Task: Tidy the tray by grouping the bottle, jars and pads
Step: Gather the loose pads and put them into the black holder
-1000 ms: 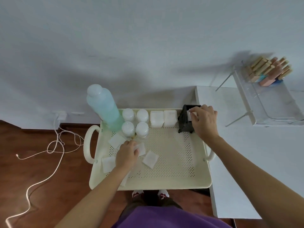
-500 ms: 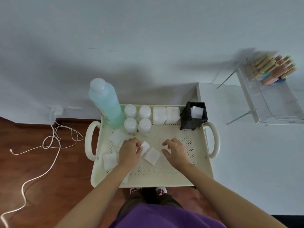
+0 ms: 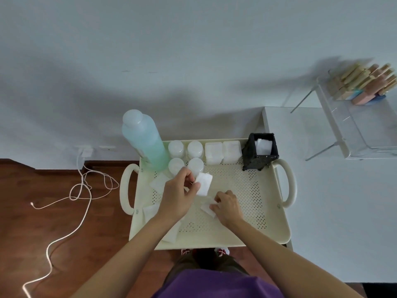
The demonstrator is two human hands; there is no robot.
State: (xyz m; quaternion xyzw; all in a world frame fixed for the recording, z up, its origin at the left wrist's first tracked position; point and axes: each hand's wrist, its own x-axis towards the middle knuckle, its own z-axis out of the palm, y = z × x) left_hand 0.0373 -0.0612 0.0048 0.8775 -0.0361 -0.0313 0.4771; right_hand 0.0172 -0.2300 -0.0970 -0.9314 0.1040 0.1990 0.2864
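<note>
A cream perforated tray [image 3: 247,190] holds a tall blue-green bottle [image 3: 146,143] at its back left. Beside the bottle stand several small white jars [image 3: 195,148], two square white containers [image 3: 222,152] and a black holder [image 3: 261,154] with a white pad inside. My left hand [image 3: 177,196] pinches a white pad [image 3: 203,183] lifted above the tray's middle. My right hand [image 3: 227,206] rests on the tray floor with its fingers closed on another white pad [image 3: 208,208]. More pads lie on the tray's left side [image 3: 159,182], partly hidden by my left arm.
A white table [image 3: 322,211] touches the tray's right side and carries a clear acrylic rack [image 3: 354,130] with wooden blocks [image 3: 365,84]. A white cable [image 3: 86,190] trails over the wooden floor on the left. The wall stands right behind the tray.
My right hand came back from the black holder to the tray's middle and closed on a pad. My left hand lifted a pad off the tray floor.
</note>
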